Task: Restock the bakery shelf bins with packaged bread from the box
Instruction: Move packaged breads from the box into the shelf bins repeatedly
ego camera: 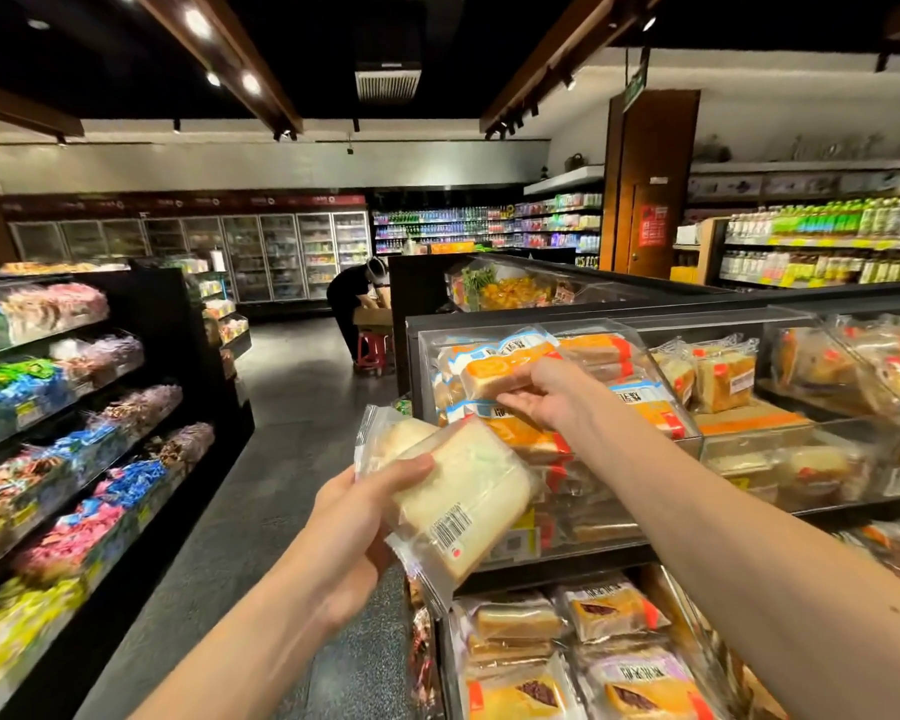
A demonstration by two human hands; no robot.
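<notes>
Your right hand (pixel 546 394) pinches an orange packet (pixel 507 367) into the one-o'clock bin (pixel 426 366); your left hand (pixel 352 519) grips a white packet (pixel 461 498), likely queued next.

The premises were a retail grocery shop. One aisle ran between tiered shelves of wrapped sweets (pixel 131 478) and clear bins (pixel 723 330) of packaged bread (pixel 723 379). Glass-door chillers (pixel 281 257) lined the rear wall. Bottled drinks (pixel 822 218) stood above yellow price tags.

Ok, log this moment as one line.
left hand holds white clear-wrapped bread pack | right hand grips orange-labelled bread pack at clear plastic bin
</notes>
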